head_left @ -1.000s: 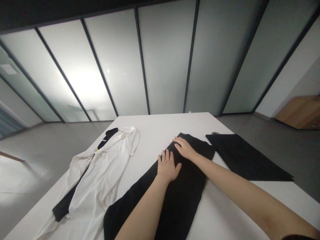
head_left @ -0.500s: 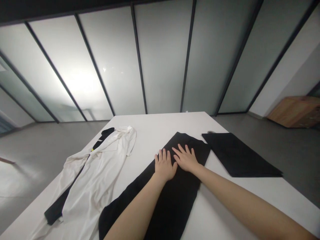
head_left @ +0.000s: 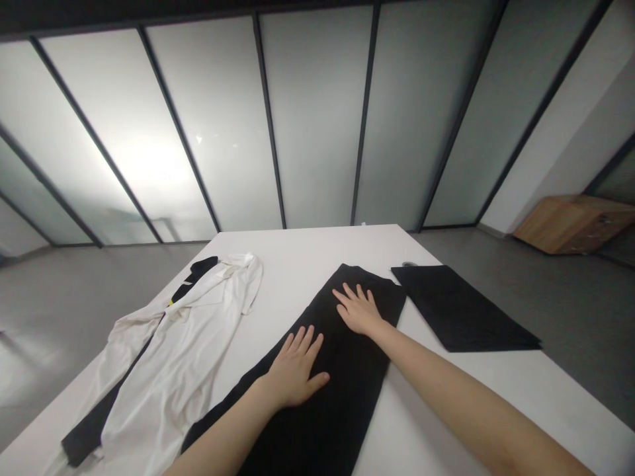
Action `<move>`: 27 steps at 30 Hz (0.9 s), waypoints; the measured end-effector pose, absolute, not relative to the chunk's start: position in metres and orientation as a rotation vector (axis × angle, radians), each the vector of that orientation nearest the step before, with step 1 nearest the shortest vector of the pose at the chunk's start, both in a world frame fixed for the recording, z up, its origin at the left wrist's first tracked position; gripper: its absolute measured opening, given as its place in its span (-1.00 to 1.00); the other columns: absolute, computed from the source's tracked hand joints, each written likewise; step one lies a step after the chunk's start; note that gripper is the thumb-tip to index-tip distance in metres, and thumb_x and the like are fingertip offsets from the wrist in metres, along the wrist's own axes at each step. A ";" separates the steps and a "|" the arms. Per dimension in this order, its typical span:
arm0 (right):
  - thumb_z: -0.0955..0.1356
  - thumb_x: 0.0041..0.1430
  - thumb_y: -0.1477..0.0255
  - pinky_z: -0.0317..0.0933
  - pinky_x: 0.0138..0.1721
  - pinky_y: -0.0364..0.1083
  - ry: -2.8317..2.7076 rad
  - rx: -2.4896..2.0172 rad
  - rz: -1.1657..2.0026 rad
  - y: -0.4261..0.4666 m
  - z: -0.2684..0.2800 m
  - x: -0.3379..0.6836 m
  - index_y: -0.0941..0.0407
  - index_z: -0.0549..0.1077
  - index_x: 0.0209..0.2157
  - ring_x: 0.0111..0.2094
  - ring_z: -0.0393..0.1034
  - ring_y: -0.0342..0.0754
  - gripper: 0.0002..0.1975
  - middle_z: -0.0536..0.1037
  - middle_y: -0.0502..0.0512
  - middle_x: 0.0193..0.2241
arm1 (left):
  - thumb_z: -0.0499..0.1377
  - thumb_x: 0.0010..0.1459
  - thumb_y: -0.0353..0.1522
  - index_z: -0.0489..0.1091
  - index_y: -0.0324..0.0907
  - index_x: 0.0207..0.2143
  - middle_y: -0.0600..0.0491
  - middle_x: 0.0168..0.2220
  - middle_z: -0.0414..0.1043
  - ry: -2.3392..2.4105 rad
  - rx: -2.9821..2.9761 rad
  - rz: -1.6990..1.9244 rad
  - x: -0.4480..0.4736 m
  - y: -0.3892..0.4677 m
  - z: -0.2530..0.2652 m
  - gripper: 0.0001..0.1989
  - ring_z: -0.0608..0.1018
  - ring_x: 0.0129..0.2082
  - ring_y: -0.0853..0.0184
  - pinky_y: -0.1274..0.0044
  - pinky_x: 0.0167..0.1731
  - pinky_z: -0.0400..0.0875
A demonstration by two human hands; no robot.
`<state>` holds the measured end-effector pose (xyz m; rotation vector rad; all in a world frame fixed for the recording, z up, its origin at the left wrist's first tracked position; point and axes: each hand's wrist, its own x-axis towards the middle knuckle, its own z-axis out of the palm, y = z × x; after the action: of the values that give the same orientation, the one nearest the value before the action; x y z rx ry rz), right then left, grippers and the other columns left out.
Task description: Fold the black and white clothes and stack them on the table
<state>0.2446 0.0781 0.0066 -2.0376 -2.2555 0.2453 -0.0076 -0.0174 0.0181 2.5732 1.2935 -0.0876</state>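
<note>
Black trousers [head_left: 322,430], folded lengthwise, lie flat across the middle of the table with the waist end away from me. My left hand [head_left: 295,370] rests palm down on their left part, fingers spread. Farther up, near the waist end, my right hand [head_left: 358,312] also lies flat on the cloth with its fingers apart. Neither hand grips anything. The near end of the trousers runs out of the bottom of the view, and my left forearm covers part of their left edge.
A white shirt [head_left: 169,363] lies on the left, with a black piece of clothing [head_left: 116,403] partly under it. Right of the trousers is a flat folded black cloth [head_left: 461,307]. All lie on a white table [head_left: 302,248]. A wooden cabinet [head_left: 565,221] stands beyond.
My left hand has slid down and left along the trousers, toward me, away from my right hand. My right hand stays near the waist end. The view has shifted slightly.
</note>
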 end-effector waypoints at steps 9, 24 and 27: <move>0.18 0.46 0.16 -0.31 0.41 0.40 -2.210 -1.982 0.258 0.078 0.002 0.246 -0.16 0.19 0.45 0.50 -0.18 0.40 -0.42 0.01 0.07 0.52 | 0.11 0.40 -0.13 0.05 0.03 0.49 0.03 0.54 -0.13 1.198 2.567 0.086 -0.039 -0.021 0.012 -0.32 -0.05 0.53 0.11 0.15 0.46 -0.05; 0.44 0.17 0.31 0.25 0.23 0.22 -0.940 -1.903 0.582 0.044 0.004 0.328 0.11 0.45 0.16 0.32 0.25 0.31 -0.48 0.46 0.37 0.20 | 0.14 0.36 -0.22 0.28 -0.09 0.39 -0.10 0.48 0.09 1.103 2.473 0.156 -0.057 -0.023 0.032 -0.42 0.14 0.48 0.05 0.14 0.43 0.09; 0.39 0.28 0.27 0.48 -0.27 -0.05 -0.791 -1.726 0.874 0.033 0.009 0.342 -0.01 0.41 0.14 -0.12 0.58 0.06 -0.59 0.61 0.17 -0.07 | 0.15 0.36 -0.23 0.36 -0.10 0.33 -0.14 0.43 0.20 1.163 2.446 0.219 -0.061 -0.021 0.034 -0.48 0.26 0.43 0.06 0.17 0.40 0.16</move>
<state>0.3424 0.0326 0.0088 -1.7264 -0.7909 0.8738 -0.0610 -0.0207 0.0342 2.4456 1.1635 0.2192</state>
